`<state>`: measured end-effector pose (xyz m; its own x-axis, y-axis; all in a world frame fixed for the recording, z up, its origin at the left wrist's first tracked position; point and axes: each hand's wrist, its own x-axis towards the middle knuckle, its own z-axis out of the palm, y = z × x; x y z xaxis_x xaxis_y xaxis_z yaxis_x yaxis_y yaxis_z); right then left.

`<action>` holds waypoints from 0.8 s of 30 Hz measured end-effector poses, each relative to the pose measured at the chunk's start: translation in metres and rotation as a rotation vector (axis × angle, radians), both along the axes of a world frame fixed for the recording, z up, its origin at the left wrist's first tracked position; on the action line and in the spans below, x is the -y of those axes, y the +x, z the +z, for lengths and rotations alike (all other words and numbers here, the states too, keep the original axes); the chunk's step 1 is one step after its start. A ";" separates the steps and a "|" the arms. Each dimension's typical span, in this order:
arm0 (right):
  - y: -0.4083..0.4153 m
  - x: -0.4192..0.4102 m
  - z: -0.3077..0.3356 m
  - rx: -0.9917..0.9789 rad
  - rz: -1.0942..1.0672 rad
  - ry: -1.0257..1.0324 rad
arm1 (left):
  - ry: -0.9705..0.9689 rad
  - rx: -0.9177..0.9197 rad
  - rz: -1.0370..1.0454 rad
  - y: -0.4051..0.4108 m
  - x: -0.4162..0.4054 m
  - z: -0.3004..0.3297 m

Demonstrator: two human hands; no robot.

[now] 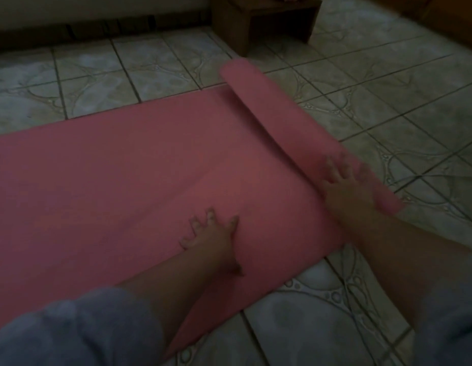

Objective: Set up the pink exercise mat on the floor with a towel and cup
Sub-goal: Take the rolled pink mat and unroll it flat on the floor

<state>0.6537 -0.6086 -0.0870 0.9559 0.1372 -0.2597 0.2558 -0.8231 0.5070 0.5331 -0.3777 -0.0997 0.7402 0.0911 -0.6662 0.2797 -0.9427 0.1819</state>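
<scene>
The pink exercise mat (118,175) lies partly unrolled across the tiled floor, running from the left edge to the middle. Its still-rolled end (282,122) forms a long pink tube slanting from upper middle to lower right. My left hand (211,236) presses flat on the unrolled part, fingers spread. My right hand (346,186) rests flat against the near end of the roll, fingers spread over it. No towel or cup is in view.
Patterned grey floor tiles (388,96) surround the mat. A low dark wooden bench or stool (264,19) stands at the back, just beyond the far end of the roll. A wall base runs along the top left. My grey sleeves fill the bottom corners.
</scene>
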 end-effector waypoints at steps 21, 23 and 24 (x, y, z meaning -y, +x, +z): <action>-0.065 -0.185 0.006 -0.093 0.003 0.650 | -0.157 0.071 -0.032 0.006 -0.130 0.050; -0.083 -0.223 0.012 -0.130 0.069 0.691 | -0.061 0.126 -0.007 -0.031 -0.189 0.062; -0.093 -0.244 0.014 -0.141 0.106 0.714 | -0.023 0.141 0.016 -0.054 -0.215 0.065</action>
<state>0.5612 -0.3648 -0.0726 0.8924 0.4082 -0.1921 0.3751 -0.9079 -0.1869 0.4786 -0.1623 -0.0351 0.8254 0.0890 -0.5575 0.2643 -0.9335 0.2424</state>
